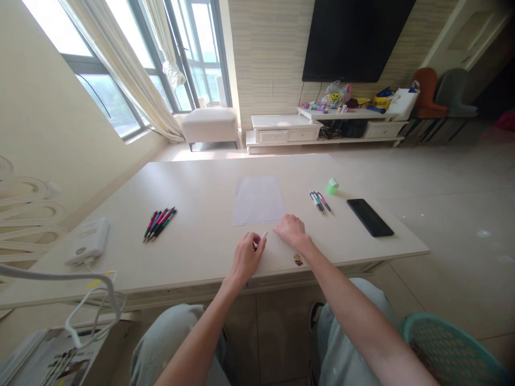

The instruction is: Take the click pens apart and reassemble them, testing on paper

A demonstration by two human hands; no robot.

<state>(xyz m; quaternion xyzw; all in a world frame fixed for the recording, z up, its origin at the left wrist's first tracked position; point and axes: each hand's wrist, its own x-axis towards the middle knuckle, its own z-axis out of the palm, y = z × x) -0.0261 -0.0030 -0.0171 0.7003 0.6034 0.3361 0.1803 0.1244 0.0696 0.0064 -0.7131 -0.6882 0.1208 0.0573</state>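
My left hand [246, 257] is just above the near part of the white table [193, 187], its fingers curled. From between thumb and forefinger sticks the pale end of a slim, pen-like piece [264, 235]; the rest is hidden. To its right, my right hand [290, 229] is closed, knuckles up, beside the near right corner of a white paper sheet [259, 198]. Whatever its fingers may hold cannot be seen. A small yellow and blue cartoon sticker [298, 260] lies below my right wrist. Several pens [321, 202] lie beyond this hand to the right.
A bunch of pens [160, 224] lies on the left. At the right are a green and white little container [332, 186] and a black phone [369, 217]. A white device [88, 241] with a cable sits at the left end. A green basket [446, 332] stands low right.
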